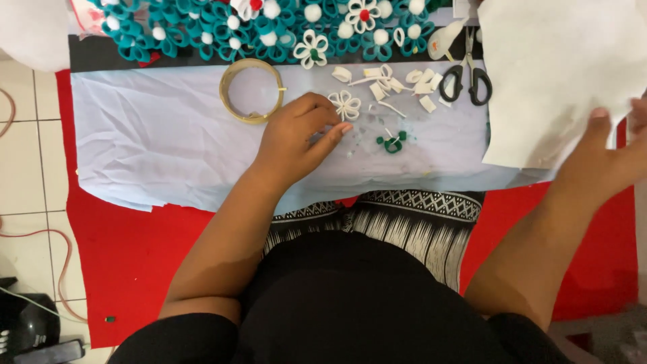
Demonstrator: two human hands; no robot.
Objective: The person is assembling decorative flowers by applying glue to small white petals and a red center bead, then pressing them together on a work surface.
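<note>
White loop flower [346, 104] lies flat on the pale blue cloth [155, 145], just past the fingertips of the left hand [300, 138]. All places below are taken from this flower.

Left hand: palm down, wrist low on the cloth, forearm running back toward the body. Fingers curled and bunched, tips pointing at the flower and touching or nearly touching its near petal; I cannot tell which. Grip narrow, nothing visibly held.

Right hand [610, 158]: far to the right of the flower, at the frame edge, fingers spread and laid on the lower corner of a white sheet [552, 74]. Thumb side hidden, so whether it pinches the sheet or only presses it I cannot tell.

Around the flower:
- Right and slightly beyond: loose white strips [397, 84], some looped.
- Right and nearer the body: small green bits [392, 141].
- Left: tape ring [253, 91], lying flat.
- Far right, beyond the strips: black scissors [466, 81], blades away from the person.
- Beyond, along the cloth's far edge: row of teal flowers [202, 30] with white centres.
- Under the cloth: red mat [128, 263].

Risks, as judged:
- Flower is light and loosely looped; a sideways brush of the fingers could push it into the strips or spring a petal open.
- A tug on the sheet could drag the scissors or scatter the strips.
- Green bits are small and could roll off unnoticed.
</note>
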